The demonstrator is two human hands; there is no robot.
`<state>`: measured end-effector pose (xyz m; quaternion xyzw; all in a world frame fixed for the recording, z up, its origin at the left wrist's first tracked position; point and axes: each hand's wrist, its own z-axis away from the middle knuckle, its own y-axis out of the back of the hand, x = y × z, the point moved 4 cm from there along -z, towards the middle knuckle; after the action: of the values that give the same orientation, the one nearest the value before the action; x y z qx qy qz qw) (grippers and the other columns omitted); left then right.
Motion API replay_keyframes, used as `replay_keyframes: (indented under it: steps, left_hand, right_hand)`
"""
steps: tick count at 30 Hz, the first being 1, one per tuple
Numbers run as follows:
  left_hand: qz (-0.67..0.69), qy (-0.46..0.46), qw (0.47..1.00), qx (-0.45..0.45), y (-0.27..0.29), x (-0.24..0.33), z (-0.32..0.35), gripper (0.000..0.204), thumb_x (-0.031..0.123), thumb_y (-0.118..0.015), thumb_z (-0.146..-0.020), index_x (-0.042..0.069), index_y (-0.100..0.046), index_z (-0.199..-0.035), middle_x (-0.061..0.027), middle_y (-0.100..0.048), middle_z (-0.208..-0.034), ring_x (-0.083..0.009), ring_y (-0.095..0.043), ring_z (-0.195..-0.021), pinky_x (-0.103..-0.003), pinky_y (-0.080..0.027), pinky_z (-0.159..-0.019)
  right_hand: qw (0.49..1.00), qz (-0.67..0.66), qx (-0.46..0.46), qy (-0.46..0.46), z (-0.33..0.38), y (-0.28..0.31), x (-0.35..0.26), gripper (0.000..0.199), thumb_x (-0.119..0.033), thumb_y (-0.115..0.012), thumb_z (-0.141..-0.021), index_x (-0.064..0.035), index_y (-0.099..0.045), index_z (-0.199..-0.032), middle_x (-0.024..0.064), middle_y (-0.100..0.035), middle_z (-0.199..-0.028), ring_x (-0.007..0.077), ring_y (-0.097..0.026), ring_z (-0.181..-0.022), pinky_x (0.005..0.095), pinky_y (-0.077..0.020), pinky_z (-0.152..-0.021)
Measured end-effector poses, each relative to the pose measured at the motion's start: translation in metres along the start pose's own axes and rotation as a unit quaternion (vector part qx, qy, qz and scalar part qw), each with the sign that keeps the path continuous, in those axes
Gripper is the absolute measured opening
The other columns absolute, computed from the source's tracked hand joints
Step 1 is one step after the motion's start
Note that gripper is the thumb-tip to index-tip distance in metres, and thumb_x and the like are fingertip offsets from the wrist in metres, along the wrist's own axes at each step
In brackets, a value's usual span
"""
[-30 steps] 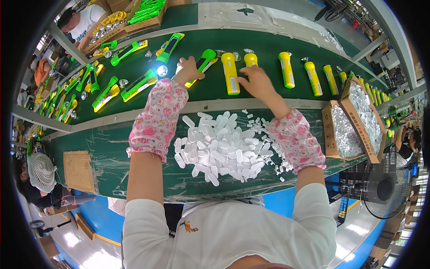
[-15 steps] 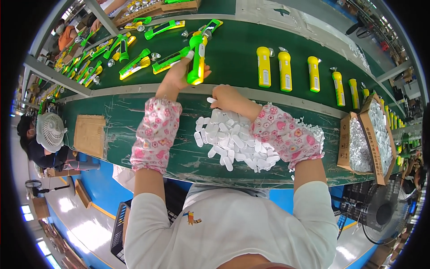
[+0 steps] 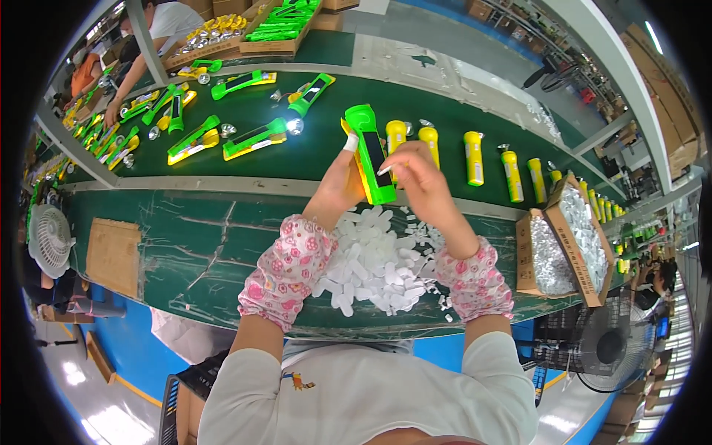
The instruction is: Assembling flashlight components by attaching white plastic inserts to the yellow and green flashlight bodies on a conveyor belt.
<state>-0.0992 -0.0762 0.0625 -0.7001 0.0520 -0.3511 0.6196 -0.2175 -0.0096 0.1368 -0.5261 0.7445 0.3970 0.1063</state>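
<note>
My left hand (image 3: 340,182) is wrapped round a green and yellow flashlight (image 3: 363,119), head end up, over the far edge of the bench. A white tip covers one of its fingers. The dark panel on the flashlight's green side faces me. Against that panel, my right hand (image 3: 424,187) pinches a small white strip (image 3: 384,170); whether the strip touches the panel is hard to tell. Below both hands lies a loose pile of white oval pieces (image 3: 374,259), with smaller white bits at its right.
On the green belt (image 3: 311,163) beyond, open green and yellow flashlight shells (image 3: 256,139) lie left and yellow flashlights (image 3: 473,159) stand in a row right. Cardboard boxes of silvery parts (image 3: 552,256) sit at right, flat cardboard (image 3: 113,256) at left. Another person (image 3: 167,26) reaches across the far left.
The flashlight has turned its dark panel toward me and moved right in my left hand. My right hand has risen from beside the pile to the flashlight with the white strip.
</note>
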Motion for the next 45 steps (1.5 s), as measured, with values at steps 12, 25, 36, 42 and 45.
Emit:
replay_keyframes:
  steps: [12, 25, 36, 42, 45]
  left_hand:
    - [-0.041, 0.027, 0.988, -0.150, -0.034, -0.030, 0.015, 0.053, 0.050, -0.036, -0.100, 0.015, -0.036, -0.139, -0.0055, -0.049, -0.131, -0.0200, -0.051, -0.119, -0.042, -0.042, -0.100]
    - [-0.108, 0.010, 0.982, -0.152, -0.027, -0.032, 0.016, 0.057, 0.029, -0.067, -0.090, 0.013, -0.035, -0.135, -0.0052, -0.048, -0.126, -0.0206, -0.055, -0.114, -0.047, -0.051, -0.090]
    - [-0.050, -0.014, 0.991, -0.123, -0.019, -0.030, 0.012, 0.045, 0.023, -0.064, -0.092, 0.014, -0.040, -0.129, -0.0036, -0.051, -0.122, -0.0206, -0.053, -0.117, -0.049, -0.047, -0.097]
    - [-0.004, -0.041, 0.992, -0.121, -0.013, -0.029, 0.007, 0.043, 0.027, -0.057, -0.093, 0.011, -0.042, -0.130, -0.0037, -0.052, -0.123, -0.0187, -0.050, -0.118, -0.038, -0.038, -0.105]
    - [-0.019, -0.070, 0.990, -0.119, -0.014, -0.002, 0.004, 0.055, 0.037, -0.059, -0.090, 0.012, -0.040, -0.135, -0.0053, -0.049, -0.131, -0.0211, -0.049, -0.120, -0.038, -0.036, -0.105]
  right_hand:
    - [0.987, 0.044, -0.135, -0.077, -0.029, 0.031, 0.007, 0.018, -0.002, -0.071, -0.082, -0.0018, -0.062, -0.097, 0.0033, -0.067, -0.083, 0.0079, -0.063, -0.073, 0.0219, -0.0475, -0.061]
    - [0.967, 0.006, -0.225, -0.115, -0.033, 0.044, -0.001, 0.020, -0.004, -0.070, -0.083, -0.0043, -0.054, -0.096, 0.0037, -0.064, -0.084, 0.0127, -0.065, -0.077, 0.0256, -0.0485, -0.070]
    - [0.950, 0.306, -0.001, 0.069, -0.012, 0.046, -0.019, 0.073, -0.024, -0.084, -0.067, -0.0053, -0.049, -0.128, 0.0123, -0.058, -0.104, 0.0335, -0.053, -0.104, 0.0444, -0.0440, -0.088]
    - [0.965, 0.013, -0.081, -0.249, 0.049, 0.021, 0.017, 0.074, -0.026, -0.075, -0.081, -0.0021, -0.037, -0.140, 0.0127, -0.058, -0.119, 0.0242, -0.059, -0.108, 0.0329, -0.0456, -0.092]
    - [0.968, 0.076, -0.087, -0.222, 0.051, 0.017, 0.020, 0.069, -0.024, -0.074, -0.082, -0.0019, -0.040, -0.138, 0.0125, -0.058, -0.121, 0.0271, -0.059, -0.109, 0.0327, -0.0451, -0.093]
